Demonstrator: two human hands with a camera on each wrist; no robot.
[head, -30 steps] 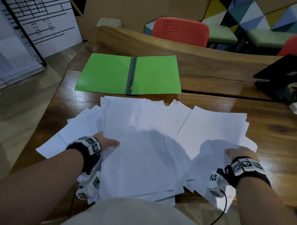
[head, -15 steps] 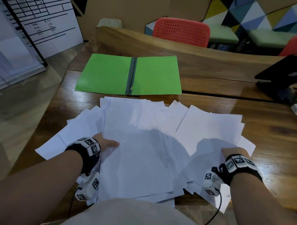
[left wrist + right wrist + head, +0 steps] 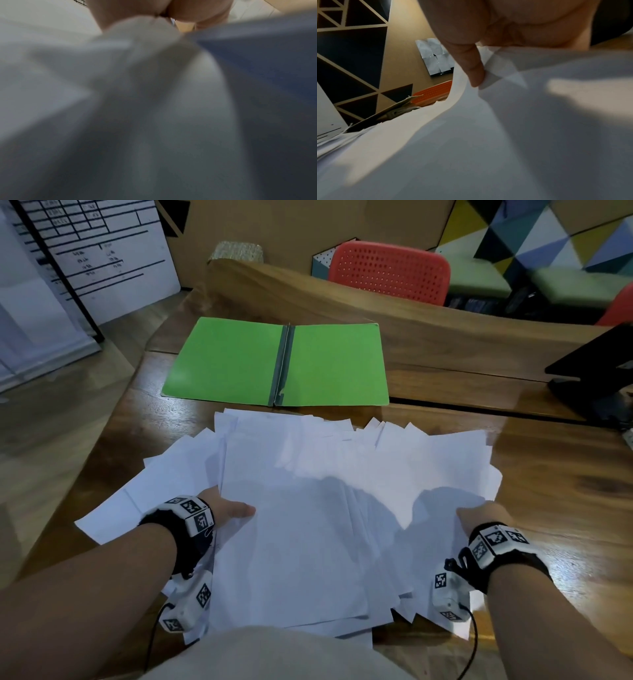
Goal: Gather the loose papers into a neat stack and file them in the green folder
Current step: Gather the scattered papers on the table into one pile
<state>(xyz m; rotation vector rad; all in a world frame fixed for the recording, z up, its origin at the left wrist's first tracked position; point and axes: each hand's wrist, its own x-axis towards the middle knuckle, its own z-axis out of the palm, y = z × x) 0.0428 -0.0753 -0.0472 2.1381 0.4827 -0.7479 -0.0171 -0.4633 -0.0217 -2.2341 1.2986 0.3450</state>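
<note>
**Papers fanned out between the hands, folder waiting straight ahead**

While both hands sit at the outer edges of the mess, the loose papers lie spread between them in a wide fan on the wooden table, overlapping and skewed at different angles. The left hand has its thumb on top of a sheet with the other fingers tucked under the pile, so it's pinching the left edge. The right hand grips the right edge; the right wrist view shows a finger curled onto a bent-up sheet.

The green folder lies open flat, straight ahead beyond the fan's far edge, near it without touching. Its spine runs away from the hands, so its long axis goes left to right. Looks slightly nearer the left hand to me.
</note>
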